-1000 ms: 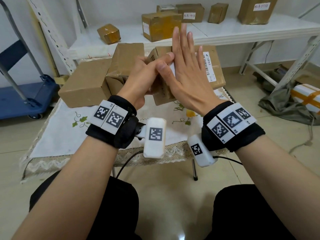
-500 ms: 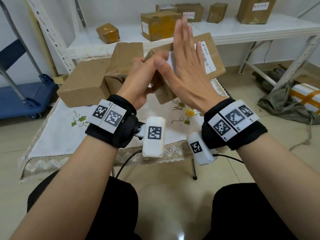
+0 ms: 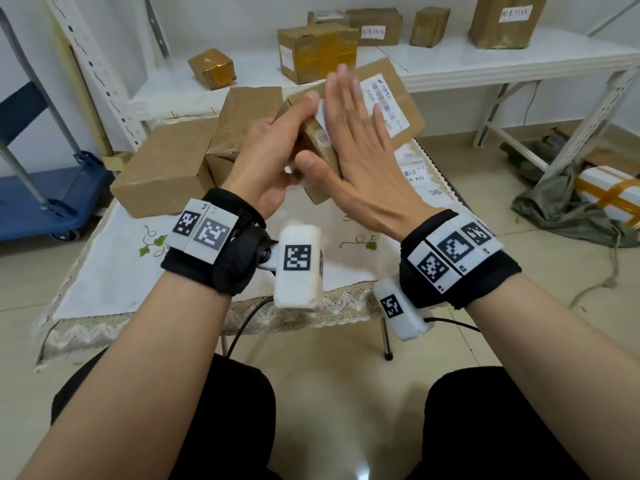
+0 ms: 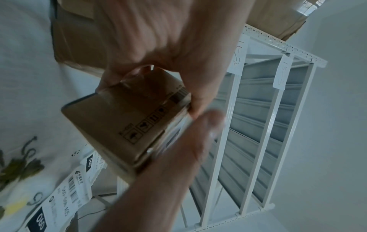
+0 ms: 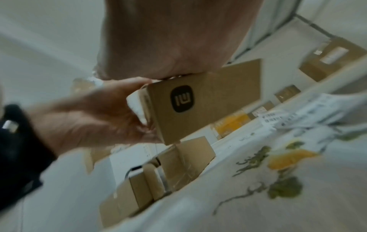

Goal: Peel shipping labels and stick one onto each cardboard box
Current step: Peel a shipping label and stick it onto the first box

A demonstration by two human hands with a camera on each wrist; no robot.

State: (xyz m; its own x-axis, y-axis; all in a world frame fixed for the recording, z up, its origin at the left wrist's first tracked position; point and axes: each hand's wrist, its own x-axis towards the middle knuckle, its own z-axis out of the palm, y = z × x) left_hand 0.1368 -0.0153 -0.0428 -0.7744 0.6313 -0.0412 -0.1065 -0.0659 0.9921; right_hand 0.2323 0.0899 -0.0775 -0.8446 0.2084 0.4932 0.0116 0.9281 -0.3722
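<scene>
Left hand [image 3: 266, 161] frame centre, fingers curled, thumb up, gripping. Right hand [image 3: 360, 161] beside it, flat, fingers straight, pressing. Both forearms enter from bottom corners.

Black wristbands [image 3: 221, 258] bearing square-code tags; white wrist cameras [image 3: 298, 268], black cables; black trousers [image 3: 207, 427].

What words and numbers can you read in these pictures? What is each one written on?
"060": loose labels, white on a black patch.
"A05": the same loose labels, seen from the head view.
"mi" logo, seen upside down: held box.
Too blurred to read: the stuck label on the held box, and the red writing on the shelf boxes.
</scene>
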